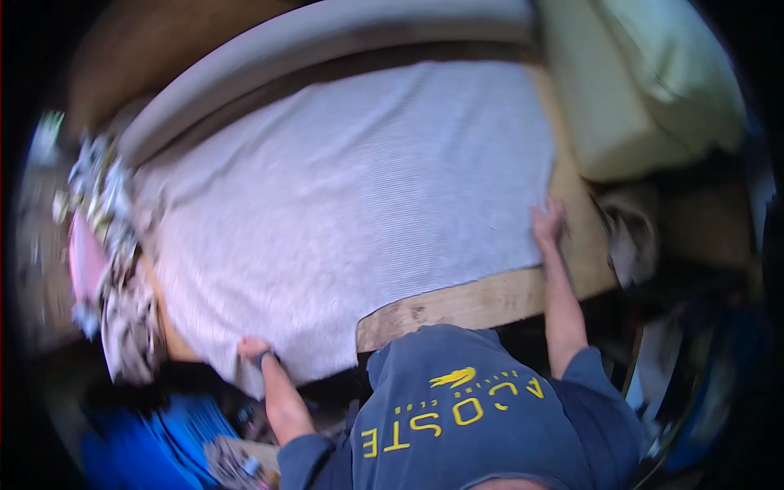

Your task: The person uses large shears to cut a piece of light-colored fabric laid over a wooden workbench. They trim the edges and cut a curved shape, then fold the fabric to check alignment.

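A large pale, finely ribbed fabric sheet [343, 188] is spread over a wooden table [457, 306], with soft wrinkles toward its left and far sides. At its near left corner, where the cloth hangs past the table's front edge, my left hand [255, 349] is closed on the fabric; a dark band circles that wrist. My right hand [549, 219] rests at the sheet's right edge, thumb and fingers apart, touching cloth beside bare wood. Motion blur softens its fingertips. The fabric's front edge has a step cut in it near the middle.
Behind the sheet lies a long pale fabric roll [327, 37]. Thick cream foam blocks [608, 98] stand at the far right. Crumpled cloth scraps [122, 318] hang along the left side. Bright blue material [175, 433] sits below the table's left front.
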The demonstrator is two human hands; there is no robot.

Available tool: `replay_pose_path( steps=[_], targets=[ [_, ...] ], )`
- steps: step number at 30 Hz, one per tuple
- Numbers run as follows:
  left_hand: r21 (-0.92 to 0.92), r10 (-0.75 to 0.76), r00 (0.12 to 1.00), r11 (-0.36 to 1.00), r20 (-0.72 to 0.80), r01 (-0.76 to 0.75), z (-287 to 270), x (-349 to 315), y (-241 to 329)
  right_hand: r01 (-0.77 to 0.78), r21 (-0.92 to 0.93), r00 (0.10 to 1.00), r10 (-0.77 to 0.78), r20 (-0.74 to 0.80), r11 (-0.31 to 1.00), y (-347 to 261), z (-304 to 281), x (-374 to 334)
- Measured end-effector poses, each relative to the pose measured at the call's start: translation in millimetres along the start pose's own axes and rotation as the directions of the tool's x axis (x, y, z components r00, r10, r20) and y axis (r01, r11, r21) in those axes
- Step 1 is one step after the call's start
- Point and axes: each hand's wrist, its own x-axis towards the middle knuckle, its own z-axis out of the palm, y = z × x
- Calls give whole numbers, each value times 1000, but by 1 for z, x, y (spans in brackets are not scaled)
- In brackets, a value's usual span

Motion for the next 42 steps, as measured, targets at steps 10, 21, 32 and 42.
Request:
replay_pose_path(
  steps=[10, 21, 32, 42],
  targets=[
    [209, -48, 980, 978, 193, 6, 24, 62, 44, -507, 225, 756, 303, 580, 832, -29, -12, 51],
    [-43, 282, 876, 956, 390, -289, -35, 51, 69, -549, 531, 797, 212, 566, 646, -15, -32, 47],
    [-248, 625, 749, 778, 220, -577, -138, -1, 23, -340, 336, 892, 188, 411, 878, 52, -93, -19],
    [-293, 432, 845, 891, 315, -346, -205, -72, -57, -409, 316, 849, 230, 476, 856, 96, -123, -95]
  ],
)
